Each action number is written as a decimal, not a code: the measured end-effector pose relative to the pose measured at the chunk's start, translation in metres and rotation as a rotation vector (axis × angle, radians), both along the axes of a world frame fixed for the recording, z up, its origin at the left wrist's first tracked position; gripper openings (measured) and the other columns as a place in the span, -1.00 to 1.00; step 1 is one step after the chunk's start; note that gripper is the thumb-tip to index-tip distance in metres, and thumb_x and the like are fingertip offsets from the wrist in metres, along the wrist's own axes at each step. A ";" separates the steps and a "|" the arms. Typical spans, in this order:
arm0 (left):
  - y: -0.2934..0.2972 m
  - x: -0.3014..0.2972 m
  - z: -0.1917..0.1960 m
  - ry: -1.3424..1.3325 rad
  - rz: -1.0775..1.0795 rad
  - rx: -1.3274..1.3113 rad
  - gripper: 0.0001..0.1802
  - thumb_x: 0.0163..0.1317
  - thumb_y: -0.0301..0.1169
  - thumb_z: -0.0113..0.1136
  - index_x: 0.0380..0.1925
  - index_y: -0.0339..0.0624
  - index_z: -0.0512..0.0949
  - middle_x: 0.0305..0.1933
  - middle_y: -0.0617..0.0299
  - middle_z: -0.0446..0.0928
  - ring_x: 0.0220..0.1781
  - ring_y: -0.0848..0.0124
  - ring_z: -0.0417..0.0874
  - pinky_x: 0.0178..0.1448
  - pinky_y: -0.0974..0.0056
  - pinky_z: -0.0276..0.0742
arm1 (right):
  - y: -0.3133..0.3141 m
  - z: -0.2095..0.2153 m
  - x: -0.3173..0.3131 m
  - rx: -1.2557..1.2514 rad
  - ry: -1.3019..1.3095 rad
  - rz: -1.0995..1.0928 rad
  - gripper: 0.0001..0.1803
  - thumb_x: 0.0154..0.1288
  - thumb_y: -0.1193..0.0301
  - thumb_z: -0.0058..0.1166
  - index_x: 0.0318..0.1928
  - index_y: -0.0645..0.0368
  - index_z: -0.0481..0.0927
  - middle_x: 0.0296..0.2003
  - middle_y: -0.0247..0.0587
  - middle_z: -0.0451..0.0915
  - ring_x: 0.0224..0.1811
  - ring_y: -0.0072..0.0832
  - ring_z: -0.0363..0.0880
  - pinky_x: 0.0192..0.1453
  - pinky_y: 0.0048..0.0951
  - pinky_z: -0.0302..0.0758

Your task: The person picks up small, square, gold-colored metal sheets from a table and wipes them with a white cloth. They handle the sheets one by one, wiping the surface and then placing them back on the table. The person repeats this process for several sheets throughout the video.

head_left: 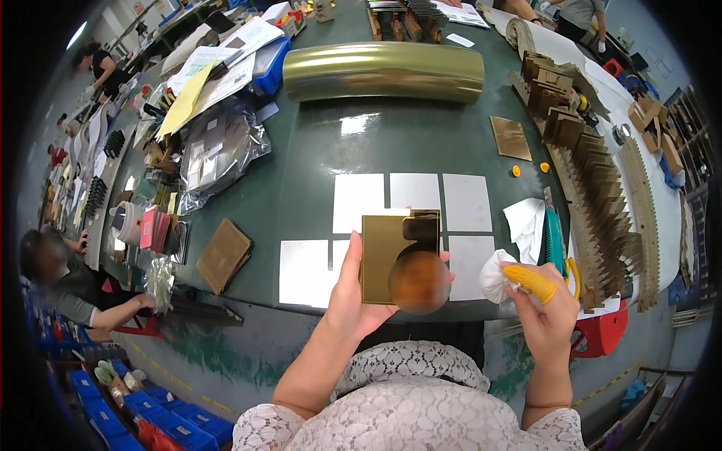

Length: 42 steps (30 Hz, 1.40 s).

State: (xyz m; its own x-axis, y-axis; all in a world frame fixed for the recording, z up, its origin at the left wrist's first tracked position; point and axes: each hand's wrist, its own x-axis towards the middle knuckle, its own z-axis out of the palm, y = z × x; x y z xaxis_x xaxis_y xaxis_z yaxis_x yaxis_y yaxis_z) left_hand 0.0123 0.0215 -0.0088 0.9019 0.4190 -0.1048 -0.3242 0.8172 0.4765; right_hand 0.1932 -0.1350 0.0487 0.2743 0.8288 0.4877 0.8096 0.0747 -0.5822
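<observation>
My left hand [347, 302] grips a shiny gold mirror-like rectangular plate [378, 263] by its edges, thumb along the left side. The plate is tilted up over the table's near edge, and a blurred round patch covers its lower right corner. To its right, my right hand [547, 319] pinches a bunched white cloth [493, 276], apart from the plate. A yellow finger cot [534, 282] covers one finger of that hand. Several white rectangular sheets [304, 270] lie in two rows beneath and around the plate.
A big gold film roll [383, 71] lies across the green table [316, 150]. On the right stand rows of upright brown plates [602, 218], a white cloth [524, 225] and a green-handled brush [553, 237]. Stacked brown plates [224, 255] lie left. A co-worker [68, 278] sits at far left.
</observation>
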 end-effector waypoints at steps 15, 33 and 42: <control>0.003 -0.005 -0.010 -0.080 -0.023 -0.022 -0.09 0.34 0.34 -0.60 0.36 -0.19 0.12 0.21 -0.28 0.38 0.12 -0.06 0.54 0.11 -0.05 0.52 | 0.001 -0.008 0.001 0.004 -0.012 -0.059 -0.73 0.04 0.72 0.17 -0.18 0.32 0.58 -0.18 -0.07 0.62 -0.27 -0.26 0.54 -0.16 -0.41 0.44; 0.003 -0.007 -0.008 -0.080 0.021 -0.010 -0.13 0.35 0.32 -0.58 0.37 -0.13 0.13 0.18 -0.24 0.40 0.10 -0.04 0.54 0.12 -0.06 0.52 | 0.004 -0.080 0.062 -0.286 -0.213 -0.502 -0.76 0.24 0.54 0.10 -0.17 0.39 0.36 -0.06 0.10 0.34 0.01 -0.01 0.34 0.08 -0.19 0.32; -0.002 -0.002 -0.011 -0.082 -0.013 -0.164 -0.14 0.36 0.31 -0.60 0.38 -0.10 0.12 0.21 -0.28 0.37 0.07 -0.10 0.55 0.10 -0.14 0.50 | 0.005 -0.008 0.004 -0.142 -0.102 -0.212 -0.21 0.00 0.37 0.38 0.26 0.26 0.31 0.26 -0.03 0.28 0.28 -0.09 0.25 0.36 -0.19 0.16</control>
State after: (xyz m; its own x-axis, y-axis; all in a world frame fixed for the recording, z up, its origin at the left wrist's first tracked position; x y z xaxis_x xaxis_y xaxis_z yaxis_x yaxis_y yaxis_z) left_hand 0.0103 0.0199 -0.0196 0.9155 0.3905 -0.0967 -0.3454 0.8862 0.3089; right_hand 0.1970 -0.1295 0.0410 0.4046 0.8199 0.4050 0.8533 -0.1791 -0.4897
